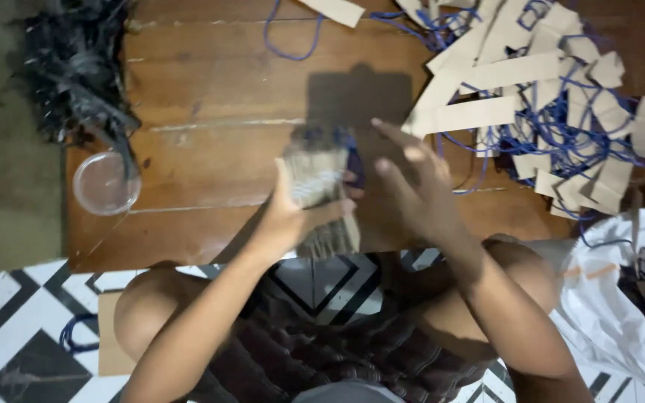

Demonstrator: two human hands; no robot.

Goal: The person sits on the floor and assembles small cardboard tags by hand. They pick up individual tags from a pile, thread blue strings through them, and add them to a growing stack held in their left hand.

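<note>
1. The left hand (281, 220) grips a thick stack of brown paper pieces (321, 194) over the near edge of the wooden board (210, 119), fingers wrapped behind it and thumb pressed on its front. The stack stands roughly upright, with its long axis running near to far.
2. The right hand (416, 190) is just right of the stack, fingers spread wide and holding nothing. Motion blur hides whether the fingertips touch the stack's right edge or stay just apart from it.
3. The stack lies directly left of the right hand's fingers, so that hand is the free one nearest to it.
4. Far right on the board lies a loose heap of cardboard strips (479, 112) tangled with blue cord (561, 127), well apart from both hands.
5. A clear plastic cup (104, 183) sits at the board's left edge, beside a dark shredded pile (76, 67).
6. A white sack (621, 298) lies on the tiled floor (16, 321) at near right.
</note>
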